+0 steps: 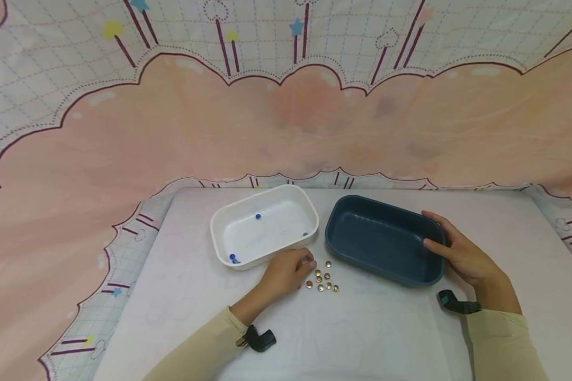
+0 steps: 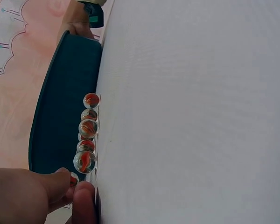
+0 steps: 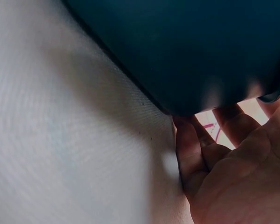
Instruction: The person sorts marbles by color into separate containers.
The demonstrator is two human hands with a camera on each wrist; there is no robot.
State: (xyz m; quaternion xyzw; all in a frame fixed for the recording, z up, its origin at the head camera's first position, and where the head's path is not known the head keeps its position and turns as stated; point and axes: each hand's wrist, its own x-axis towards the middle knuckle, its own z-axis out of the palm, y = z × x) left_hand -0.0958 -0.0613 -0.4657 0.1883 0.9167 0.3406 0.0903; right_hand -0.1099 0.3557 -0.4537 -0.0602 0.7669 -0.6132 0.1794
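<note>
My left hand (image 1: 286, 271) is just in front of the white tub (image 1: 213, 233), beside a loose group of clear glass marbles (image 1: 327, 275). In the left wrist view a marble with an orange swirl (image 2: 74, 179) shows between thumb and finger, raised off the table and partly covered; the hand pinches it. Several more swirled marbles (image 2: 87, 128) lie on the table beyond. My right hand (image 1: 472, 262) holds the right end of the dark blue tub (image 1: 381, 238), thumb over the rim and fingers outside. The right wrist view shows fingers against the tub's outer wall (image 3: 177, 56).
Several small blue balls (image 1: 258, 216) lie in the white tub, most of them near its front left corner. Both tubs stand on a white-covered table (image 1: 362, 333). A patterned cloth (image 1: 219, 127) hangs behind it.
</note>
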